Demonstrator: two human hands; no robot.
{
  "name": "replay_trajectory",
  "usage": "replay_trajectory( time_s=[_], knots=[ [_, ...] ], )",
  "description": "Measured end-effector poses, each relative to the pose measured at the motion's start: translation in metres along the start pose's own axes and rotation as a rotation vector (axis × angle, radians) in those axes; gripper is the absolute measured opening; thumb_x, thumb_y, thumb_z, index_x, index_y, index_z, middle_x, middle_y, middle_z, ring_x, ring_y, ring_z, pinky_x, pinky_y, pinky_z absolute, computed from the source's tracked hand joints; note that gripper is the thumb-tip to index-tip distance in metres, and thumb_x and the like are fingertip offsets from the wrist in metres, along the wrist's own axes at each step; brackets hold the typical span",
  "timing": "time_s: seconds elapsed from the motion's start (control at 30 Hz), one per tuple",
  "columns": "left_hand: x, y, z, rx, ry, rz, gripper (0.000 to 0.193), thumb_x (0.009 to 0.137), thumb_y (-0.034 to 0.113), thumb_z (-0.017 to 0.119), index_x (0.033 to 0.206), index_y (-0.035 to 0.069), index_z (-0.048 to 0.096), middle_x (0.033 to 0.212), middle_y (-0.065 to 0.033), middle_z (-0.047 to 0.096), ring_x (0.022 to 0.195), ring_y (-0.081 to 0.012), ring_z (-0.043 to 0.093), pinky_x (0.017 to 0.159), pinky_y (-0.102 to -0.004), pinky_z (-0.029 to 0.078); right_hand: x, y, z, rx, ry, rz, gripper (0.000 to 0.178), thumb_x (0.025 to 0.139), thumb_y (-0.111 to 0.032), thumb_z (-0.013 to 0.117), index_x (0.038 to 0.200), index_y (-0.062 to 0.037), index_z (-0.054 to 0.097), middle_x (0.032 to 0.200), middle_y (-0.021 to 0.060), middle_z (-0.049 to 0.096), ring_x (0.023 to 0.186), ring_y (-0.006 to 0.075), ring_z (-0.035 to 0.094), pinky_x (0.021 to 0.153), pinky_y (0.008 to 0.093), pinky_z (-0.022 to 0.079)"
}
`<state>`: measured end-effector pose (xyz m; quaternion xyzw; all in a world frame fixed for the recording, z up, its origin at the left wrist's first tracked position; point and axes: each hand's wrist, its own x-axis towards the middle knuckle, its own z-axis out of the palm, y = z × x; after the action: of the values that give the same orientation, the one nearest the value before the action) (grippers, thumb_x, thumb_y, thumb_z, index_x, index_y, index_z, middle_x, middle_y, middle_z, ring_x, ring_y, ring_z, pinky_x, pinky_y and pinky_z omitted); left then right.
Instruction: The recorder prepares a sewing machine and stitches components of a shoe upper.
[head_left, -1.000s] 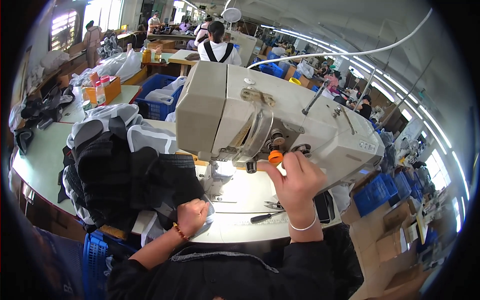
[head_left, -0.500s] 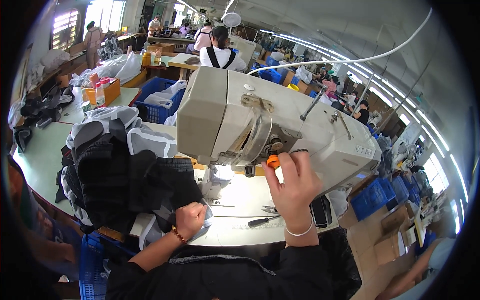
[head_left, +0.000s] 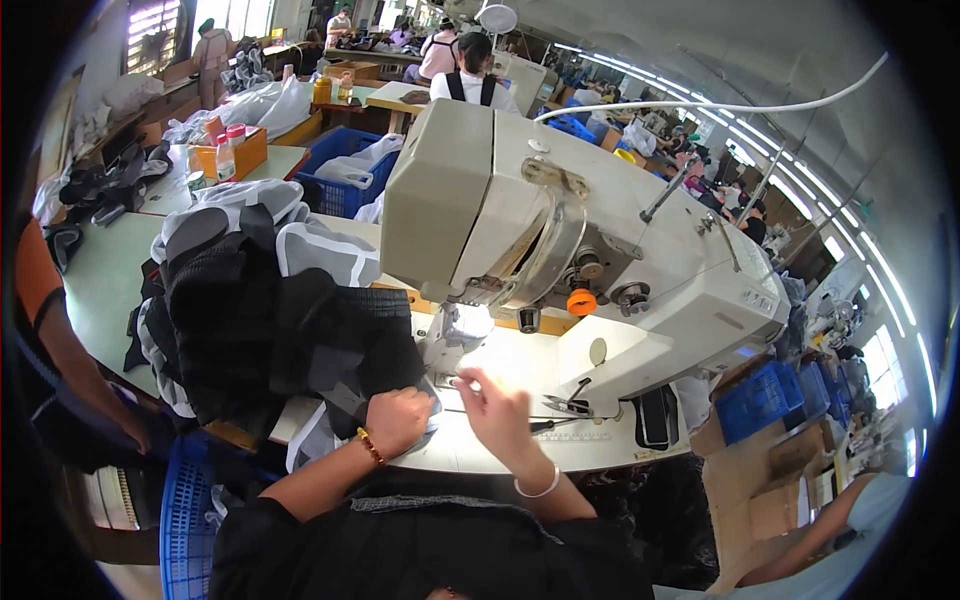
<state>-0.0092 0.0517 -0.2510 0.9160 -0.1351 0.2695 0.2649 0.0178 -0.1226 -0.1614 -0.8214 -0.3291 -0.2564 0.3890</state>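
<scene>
Left hand (head_left: 398, 420) is fisted on dark fabric (head_left: 270, 340) at the near edge of the white surface (head_left: 520, 370) | right hand (head_left: 495, 410) lies just right, fingers spread toward the needle | fabric is heaped left of the beige sewing machine (head_left: 560, 230) | scissors (head_left: 565, 405) lie right.

The sewing machine (head_left: 600, 230) has a smooth, cream painted shell with a dull sheen, bare metal thread guides and one glossy orange plastic knob (head_left: 581, 301). The garments (head_left: 270, 320) are matt black and grey cloth, soft and creased. The table (head_left: 520, 370) is smooth, pale and brightly lit. The crate (head_left: 345, 185) is blue plastic lattice. The scissors (head_left: 565, 405) are dark metal.
</scene>
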Motion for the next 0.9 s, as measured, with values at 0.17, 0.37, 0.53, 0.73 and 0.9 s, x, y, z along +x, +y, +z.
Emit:
replay_trajectory(
  time_s=[0.17, 0.37, 0.53, 0.73, 0.9],
  knots=[
    [0.000, 0.009, -0.010, 0.041, -0.060, 0.021, 0.024, 0.091, 0.020, 0.065, 0.070, 0.007, 0.066, 0.069, -0.0131, 0.066, 0.060, -0.0318, 0.067, 0.054, -0.0453, 0.053, -0.013, 0.018, 0.049, 0.825, -0.142, 0.498, 0.018, 0.100, -0.003, 0.060, 0.118, 0.0001, 0.060, 0.092, 0.0097, 0.070, 0.067, 0.0123, 0.067, 0.057, 0.0247, 0.050],
    [-0.012, 0.021, -0.014, 0.056, -0.093, 0.074, 0.026, 0.093, 0.022, 0.064, 0.072, 0.007, 0.067, 0.069, -0.0124, 0.064, 0.061, -0.0318, 0.067, 0.055, -0.0443, 0.053, -0.010, 0.028, 0.060, 1.276, 0.069, 0.550, 0.017, 0.101, 0.002, 0.054, 0.117, -0.0019, 0.059, 0.084, -0.0001, 0.060, 0.062, 0.0042, 0.049, 0.055, 0.0203, 0.039],
    [-0.027, 0.018, 0.000, 0.020, -0.145, 0.048, 0.026, 0.092, 0.024, 0.066, 0.072, 0.008, 0.066, 0.069, -0.0111, 0.063, 0.061, -0.0328, 0.066, 0.055, -0.0454, 0.052, -0.028, 0.035, 0.075, 0.921, 0.062, 0.451, 0.019, 0.102, 0.000, 0.053, 0.119, -0.0026, 0.059, 0.078, -0.0057, 0.050, 0.066, 0.0020, 0.039, 0.059, 0.0191, 0.034],
    [-0.027, 0.013, -0.001, -0.020, -0.136, 0.069, 0.026, 0.092, 0.026, 0.067, 0.073, 0.008, 0.067, 0.069, -0.0107, 0.062, 0.062, -0.0326, 0.066, 0.055, -0.0450, 0.052, -0.031, 0.035, 0.075, 0.947, 0.120, 0.497, 0.018, 0.103, 0.000, 0.052, 0.117, -0.0024, 0.061, 0.076, -0.0077, 0.046, 0.069, 0.0025, 0.039, 0.061, 0.0192, 0.033],
    [-0.038, 0.006, 0.008, 0.055, -0.244, 0.106, 0.024, 0.090, 0.026, 0.068, 0.072, 0.010, 0.067, 0.070, -0.0089, 0.063, 0.062, -0.0307, 0.065, 0.055, -0.0440, 0.051, -0.053, 0.050, 0.089, 0.712, 0.006, 0.425, 0.015, 0.103, -0.001, 0.051, 0.112, -0.0032, 0.062, 0.073, -0.0058, 0.047, 0.066, 0.0034, 0.040, 0.058, 0.0206, 0.035]
  ],
)
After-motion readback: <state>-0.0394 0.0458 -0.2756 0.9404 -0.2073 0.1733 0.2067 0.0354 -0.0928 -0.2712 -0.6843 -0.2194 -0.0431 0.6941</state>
